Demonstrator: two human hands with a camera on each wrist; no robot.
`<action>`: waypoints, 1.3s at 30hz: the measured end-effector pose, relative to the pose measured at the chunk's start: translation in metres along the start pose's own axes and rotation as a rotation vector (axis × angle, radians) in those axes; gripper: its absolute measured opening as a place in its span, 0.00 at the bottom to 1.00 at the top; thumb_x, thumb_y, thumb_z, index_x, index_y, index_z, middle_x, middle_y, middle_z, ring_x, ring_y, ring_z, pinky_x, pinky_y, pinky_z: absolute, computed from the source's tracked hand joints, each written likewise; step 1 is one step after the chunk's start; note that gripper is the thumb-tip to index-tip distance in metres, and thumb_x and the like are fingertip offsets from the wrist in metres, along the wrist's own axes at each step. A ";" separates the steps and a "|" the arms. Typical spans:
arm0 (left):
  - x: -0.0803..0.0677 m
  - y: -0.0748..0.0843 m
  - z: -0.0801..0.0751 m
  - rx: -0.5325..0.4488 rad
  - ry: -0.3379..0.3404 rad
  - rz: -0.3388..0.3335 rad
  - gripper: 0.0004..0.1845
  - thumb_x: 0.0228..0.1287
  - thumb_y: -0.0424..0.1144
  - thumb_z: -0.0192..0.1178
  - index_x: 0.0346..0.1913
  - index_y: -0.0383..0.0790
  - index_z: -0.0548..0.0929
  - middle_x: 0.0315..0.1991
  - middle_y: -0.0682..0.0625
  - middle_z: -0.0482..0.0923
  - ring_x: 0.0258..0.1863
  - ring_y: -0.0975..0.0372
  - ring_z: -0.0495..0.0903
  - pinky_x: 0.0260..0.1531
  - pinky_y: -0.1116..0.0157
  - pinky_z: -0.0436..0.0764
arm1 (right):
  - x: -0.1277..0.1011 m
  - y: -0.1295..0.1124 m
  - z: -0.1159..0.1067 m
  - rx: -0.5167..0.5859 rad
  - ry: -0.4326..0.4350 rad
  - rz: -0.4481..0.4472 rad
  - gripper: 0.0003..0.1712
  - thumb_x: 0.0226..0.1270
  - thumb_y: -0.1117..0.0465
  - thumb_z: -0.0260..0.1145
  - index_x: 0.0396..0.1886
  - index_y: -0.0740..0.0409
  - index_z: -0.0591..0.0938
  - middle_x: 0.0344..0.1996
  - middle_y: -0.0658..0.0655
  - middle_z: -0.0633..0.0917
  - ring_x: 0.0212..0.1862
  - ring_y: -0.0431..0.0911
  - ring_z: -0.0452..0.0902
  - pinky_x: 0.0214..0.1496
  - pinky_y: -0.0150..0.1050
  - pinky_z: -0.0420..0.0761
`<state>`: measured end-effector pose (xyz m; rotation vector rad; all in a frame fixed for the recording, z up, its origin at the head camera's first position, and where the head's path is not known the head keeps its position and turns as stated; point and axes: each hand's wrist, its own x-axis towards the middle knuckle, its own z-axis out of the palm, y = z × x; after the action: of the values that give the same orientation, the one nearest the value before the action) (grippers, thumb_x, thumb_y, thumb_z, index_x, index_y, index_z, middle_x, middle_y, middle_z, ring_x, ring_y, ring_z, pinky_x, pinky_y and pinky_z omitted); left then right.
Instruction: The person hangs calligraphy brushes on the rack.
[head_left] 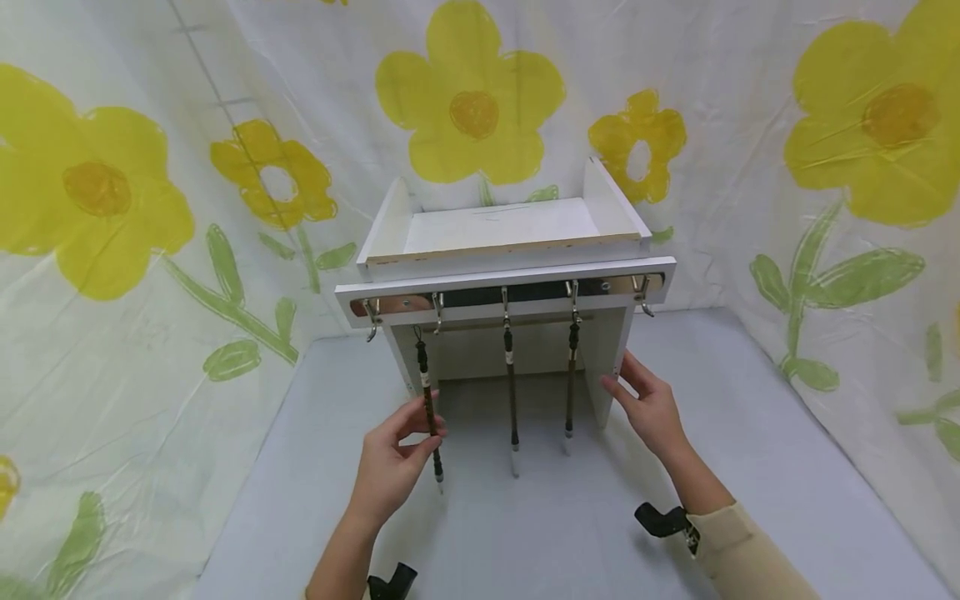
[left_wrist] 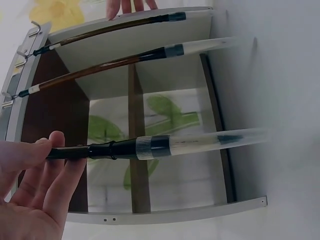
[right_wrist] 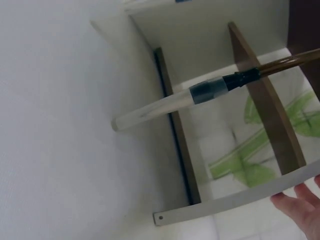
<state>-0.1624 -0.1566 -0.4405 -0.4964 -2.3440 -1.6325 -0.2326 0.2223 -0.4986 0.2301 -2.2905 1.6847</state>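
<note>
My left hand (head_left: 397,458) pinches the dark handle of a calligraphy brush (head_left: 426,383) between thumb and fingers. The brush hangs tip down and slightly tilted, its cord loop beside the second hook from the left. A clear cap (left_wrist: 200,142) covers its bristles. Two similar brushes, a middle brush (head_left: 512,392) and a right brush (head_left: 572,383), hang from hooks on the metal hook strip (head_left: 472,296). At the front edge of the white shelf's right side panel (head_left: 606,333), my right hand (head_left: 652,412) grips with thumb and fingers.
The white wooden shelf (head_left: 510,262) stands on a pale table (head_left: 510,542), with an open tray-like top. Bare hooks stick out at both ends of the strip, including the right end hook (head_left: 642,296). A flower-printed curtain (head_left: 300,50) surrounds the table.
</note>
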 end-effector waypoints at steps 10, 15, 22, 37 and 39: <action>-0.003 -0.002 0.006 0.032 -0.008 -0.049 0.35 0.59 0.20 0.67 0.66 0.56 0.79 0.44 0.51 0.86 0.44 0.60 0.87 0.41 0.68 0.87 | 0.000 -0.004 0.003 0.027 -0.008 -0.006 0.37 0.74 0.54 0.66 0.79 0.46 0.64 0.75 0.54 0.68 0.74 0.55 0.67 0.67 0.34 0.75; -0.002 -0.003 0.006 0.039 -0.005 -0.049 0.36 0.59 0.20 0.67 0.66 0.57 0.78 0.43 0.52 0.86 0.43 0.60 0.87 0.41 0.68 0.88 | 0.001 -0.005 0.003 0.032 -0.003 0.001 0.38 0.73 0.54 0.66 0.78 0.46 0.64 0.75 0.55 0.68 0.74 0.56 0.67 0.61 0.21 0.73; 0.001 -0.002 0.005 0.032 -0.017 -0.021 0.35 0.59 0.20 0.67 0.65 0.57 0.79 0.42 0.51 0.86 0.42 0.59 0.87 0.39 0.68 0.88 | 0.001 -0.005 0.004 0.052 0.010 -0.023 0.36 0.73 0.56 0.67 0.77 0.44 0.66 0.74 0.54 0.70 0.73 0.54 0.68 0.62 0.24 0.75; 0.005 -0.002 0.005 0.057 -0.024 -0.006 0.36 0.59 0.19 0.67 0.66 0.56 0.79 0.42 0.51 0.86 0.42 0.60 0.87 0.39 0.68 0.88 | -0.001 -0.003 0.004 0.084 0.011 -0.028 0.35 0.74 0.59 0.66 0.77 0.45 0.66 0.75 0.55 0.68 0.74 0.54 0.66 0.60 0.21 0.75; 0.005 -0.002 0.005 0.059 -0.025 -0.009 0.36 0.59 0.19 0.67 0.66 0.56 0.79 0.42 0.51 0.86 0.42 0.60 0.87 0.39 0.68 0.88 | -0.001 -0.003 0.004 0.084 0.011 -0.027 0.35 0.74 0.59 0.66 0.77 0.46 0.66 0.75 0.56 0.68 0.74 0.55 0.66 0.59 0.21 0.75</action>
<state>-0.1680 -0.1513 -0.4416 -0.4975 -2.4079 -1.5652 -0.2316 0.2180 -0.4976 0.2682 -2.2016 1.7660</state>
